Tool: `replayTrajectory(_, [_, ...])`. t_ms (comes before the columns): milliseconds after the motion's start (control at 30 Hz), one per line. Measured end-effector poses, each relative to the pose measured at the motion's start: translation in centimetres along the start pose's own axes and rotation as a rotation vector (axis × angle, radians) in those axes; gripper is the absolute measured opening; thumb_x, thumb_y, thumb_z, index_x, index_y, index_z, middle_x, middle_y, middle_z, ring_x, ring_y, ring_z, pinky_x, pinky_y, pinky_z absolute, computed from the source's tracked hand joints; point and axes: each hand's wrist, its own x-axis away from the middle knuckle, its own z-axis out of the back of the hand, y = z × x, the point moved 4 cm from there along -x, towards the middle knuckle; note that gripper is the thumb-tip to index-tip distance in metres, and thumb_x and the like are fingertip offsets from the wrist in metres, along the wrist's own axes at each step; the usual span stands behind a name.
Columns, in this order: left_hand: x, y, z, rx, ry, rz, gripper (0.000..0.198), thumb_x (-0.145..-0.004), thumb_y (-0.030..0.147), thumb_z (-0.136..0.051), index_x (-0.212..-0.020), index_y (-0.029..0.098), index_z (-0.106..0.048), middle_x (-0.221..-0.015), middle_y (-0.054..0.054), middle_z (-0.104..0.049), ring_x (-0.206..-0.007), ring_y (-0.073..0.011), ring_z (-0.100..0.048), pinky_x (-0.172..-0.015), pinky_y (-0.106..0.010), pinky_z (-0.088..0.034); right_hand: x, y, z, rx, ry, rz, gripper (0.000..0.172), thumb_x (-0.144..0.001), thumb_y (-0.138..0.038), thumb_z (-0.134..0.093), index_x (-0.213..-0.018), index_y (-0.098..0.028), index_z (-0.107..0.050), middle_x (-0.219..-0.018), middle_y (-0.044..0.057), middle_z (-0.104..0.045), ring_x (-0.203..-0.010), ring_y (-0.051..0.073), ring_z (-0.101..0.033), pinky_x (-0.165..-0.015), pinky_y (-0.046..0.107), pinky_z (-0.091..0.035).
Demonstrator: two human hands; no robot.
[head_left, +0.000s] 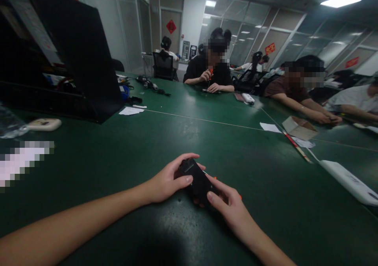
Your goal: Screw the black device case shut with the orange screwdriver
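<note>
A small black device, like a phone, lies low on the green table right in front of me. My left hand wraps around its far end, thumb pressed on its side. My right hand closes over its near end; a bit of orange shows beside the fingers, perhaps a thin tool, too hidden to name. Both forearms rest on the table.
A large black case stands at the left with a pale oval object before it. A white power strip, a cardboard box and paper slips lie to the right. Several people sit working across the table.
</note>
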Motion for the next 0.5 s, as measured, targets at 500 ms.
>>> replayTrajectory(500, [0.0, -1.2, -1.1, 0.152, 0.211, 0.057, 0.048, -0.085, 0.038, -0.072, -0.124, 0.014, -0.059, -0.132, -0.017, -0.066, -0.119, -0.0308, -0.064, -0.104, -0.046, -0.048, -0.3, 0.3, 0.0, -0.052, 0.033, 0.006, 0.06, -0.076, -0.045, -0.081, -0.129, -0.023, -0.063, -0.121, 0.012, -0.073, -0.112, 0.027, -0.069, -0.103, 0.048, -0.049])
